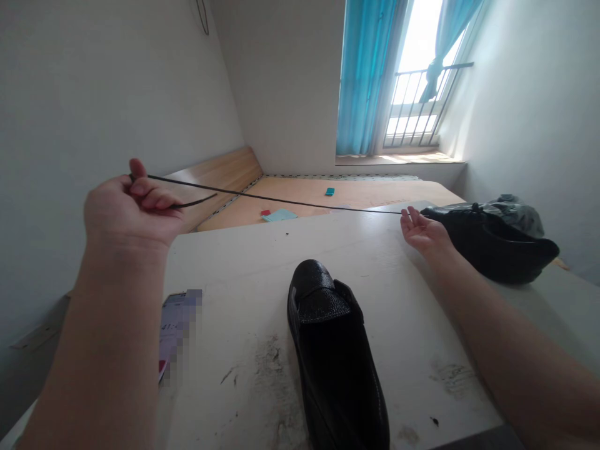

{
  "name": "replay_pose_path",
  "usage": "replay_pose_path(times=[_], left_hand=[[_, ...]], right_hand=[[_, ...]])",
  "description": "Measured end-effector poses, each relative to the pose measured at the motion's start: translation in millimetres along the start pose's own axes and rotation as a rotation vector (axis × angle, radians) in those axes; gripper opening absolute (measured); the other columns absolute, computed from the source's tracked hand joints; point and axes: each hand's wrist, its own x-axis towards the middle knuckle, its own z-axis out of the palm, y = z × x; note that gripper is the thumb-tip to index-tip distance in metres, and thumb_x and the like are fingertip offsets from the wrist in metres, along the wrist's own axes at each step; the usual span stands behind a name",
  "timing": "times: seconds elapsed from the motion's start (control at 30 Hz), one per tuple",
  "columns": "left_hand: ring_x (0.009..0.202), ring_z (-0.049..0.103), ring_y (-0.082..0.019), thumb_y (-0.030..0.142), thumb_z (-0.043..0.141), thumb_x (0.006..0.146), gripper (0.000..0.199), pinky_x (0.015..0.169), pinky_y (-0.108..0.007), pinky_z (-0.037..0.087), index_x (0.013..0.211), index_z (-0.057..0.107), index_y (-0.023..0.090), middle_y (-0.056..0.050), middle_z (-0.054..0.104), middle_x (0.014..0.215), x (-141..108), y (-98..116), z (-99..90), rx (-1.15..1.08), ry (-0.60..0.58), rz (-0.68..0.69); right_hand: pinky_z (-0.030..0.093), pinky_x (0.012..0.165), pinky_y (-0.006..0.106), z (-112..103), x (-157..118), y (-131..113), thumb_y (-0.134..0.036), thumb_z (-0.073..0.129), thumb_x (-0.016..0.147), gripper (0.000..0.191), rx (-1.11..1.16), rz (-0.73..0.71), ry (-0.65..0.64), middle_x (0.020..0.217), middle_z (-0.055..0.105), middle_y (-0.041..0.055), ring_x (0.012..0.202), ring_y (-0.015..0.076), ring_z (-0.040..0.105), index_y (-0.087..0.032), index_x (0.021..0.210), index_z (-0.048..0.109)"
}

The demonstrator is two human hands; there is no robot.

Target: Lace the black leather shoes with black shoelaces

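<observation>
A thin dark shoelace (281, 201) stretches nearly straight between my two hands above the table. My left hand (134, 203), raised at the left, is closed around one end, and a short loose tail hangs out past its fingers. At the right, my right hand (424, 231) pinches the lace's other end between its fingertips. A black leather shoe (323, 300) without a lace in it stands on the white table below, toe pointing away from me. Just beyond my right hand lies a second black shoe (501, 244) on its side or tilted; I cannot tell which.
A phone (175, 325) lies at the left of the scuffed white table (234, 269). Crumpled grey plastic (515, 212) is behind the second shoe. A wooden surface (300, 187) with small blue and red items lies beyond, below a window with blue curtains (365, 75).
</observation>
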Motion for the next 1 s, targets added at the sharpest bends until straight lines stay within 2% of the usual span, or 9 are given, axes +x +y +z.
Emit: replay_pose_path(times=[0.1, 0.27, 0.4, 0.5, 0.6, 0.7, 0.83, 0.9, 1.0], left_hand=[[0.035, 0.022, -0.006, 0.008, 0.019, 0.100, 0.037, 0.035, -0.010, 0.027, 0.083, 0.050, 0.019, 0.010, 0.029, 0.040, 1.5, 2.1, -6.0, -0.202, -0.006, 0.221], [0.037, 0.026, -0.004, 0.005, 0.024, 0.097, 0.032, 0.039, -0.010, 0.031, 0.082, 0.049, 0.017, 0.010, 0.036, 0.044, -2.2, 6.4, -4.1, -0.122, -0.037, 0.214], [0.039, 0.017, -0.006, 0.001, 0.024, 0.089, 0.030, 0.041, -0.011, 0.024, 0.078, 0.047, 0.017, 0.008, 0.024, 0.047, -6.6, -6.0, 10.5, 0.246, -0.260, 0.267], [0.041, 0.018, -0.009, 0.015, 0.030, 0.092, 0.029, 0.041, -0.017, 0.022, 0.087, 0.058, 0.018, 0.008, 0.019, 0.052, -6.7, -33.0, 19.9, 0.620, -0.473, 0.135], [0.042, 0.028, -0.010, 0.032, 0.049, 0.089, 0.025, 0.042, -0.022, 0.026, 0.079, 0.065, 0.015, 0.006, 0.032, 0.049, -3.9, -66.3, 23.3, 1.017, -0.592, -0.001], [0.051, 0.046, -0.015, 0.037, 0.060, 0.082, 0.023, 0.049, -0.025, 0.031, 0.072, 0.064, 0.016, 0.000, 0.050, 0.053, -1.7, -91.5, 24.0, 1.379, -0.581, -0.004], [0.071, 0.059, -0.023, 0.037, 0.050, 0.086, 0.034, 0.058, -0.029, 0.036, 0.108, 0.059, 0.014, -0.008, 0.065, 0.077, -7.6, -102.4, 29.7, 1.619, -0.571, 0.096], [0.075, 0.060, -0.023, 0.033, 0.040, 0.089, 0.041, 0.061, -0.029, 0.038, 0.124, 0.053, 0.015, -0.008, 0.066, 0.084, -16.3, -100.9, 35.8, 1.626, -0.680, 0.134], [0.076, 0.060, -0.018, 0.029, 0.040, 0.088, 0.035, 0.064, -0.027, 0.041, 0.114, 0.063, 0.022, -0.003, 0.067, 0.085, -35.4, -97.4, 46.0, 1.570, -0.983, 0.129]], right_hand=[[0.056, 0.086, 0.040, -1.5, 2.3, 4.5, -0.035, 0.057, 0.097, 0.031, -0.084, -0.020, 0.034, 0.123, 0.060, 0.0097, 0.102, 0.0202, 0.063, -0.018, 0.123, 0.059], [0.056, 0.086, 0.041, 10.5, -4.8, 2.4, -0.034, 0.058, 0.096, 0.033, -0.255, -0.091, 0.024, 0.123, 0.060, 0.0098, 0.103, 0.0209, 0.063, -0.017, 0.124, 0.058], [0.055, 0.085, 0.041, 22.6, -22.1, -6.0, -0.035, 0.058, 0.096, 0.030, -0.457, -0.137, -0.082, 0.118, 0.063, 0.0090, 0.100, 0.0202, 0.063, -0.015, 0.119, 0.060], [0.055, 0.084, 0.039, 33.5, -36.8, -9.3, -0.034, 0.060, 0.095, 0.026, -0.638, -0.122, -0.228, 0.113, 0.064, 0.0078, 0.097, 0.0190, 0.064, -0.015, 0.112, 0.063], [0.054, 0.084, 0.039, 47.1, -49.7, -10.0, -0.035, 0.061, 0.094, 0.025, -0.776, -0.119, -0.367, 0.115, 0.063, 0.0078, 0.098, 0.0192, 0.062, -0.015, 0.109, 0.063], [0.053, 0.075, 0.033, 60.2, -63.5, -13.8, -0.038, 0.062, 0.093, 0.026, -0.840, -0.080, -0.582, 0.107, 0.064, 0.0066, 0.085, 0.0151, 0.061, -0.015, 0.103, 0.064], [0.043, 0.060, 0.025, 71.9, -87.6, -25.8, -0.037, 0.070, 0.082, 0.027, -0.886, 0.111, -1.072, 0.092, 0.071, 0.0061, 0.061, 0.0085, 0.050, -0.014, 0.095, 0.070], [0.040, 0.057, 0.025, 76.1, -100.9, -31.6, -0.033, 0.073, 0.077, 0.024, -0.929, 0.241, -1.294, 0.087, 0.074, 0.0066, 0.058, 0.0084, 0.050, -0.014, 0.091, 0.071], [0.042, 0.059, 0.025, 82.4, -119.4, -38.0, -0.029, 0.071, 0.076, 0.017, -0.965, 0.387, -1.509, 0.083, 0.075, 0.0065, 0.059, 0.0098, 0.056, -0.014, 0.084, 0.070]])
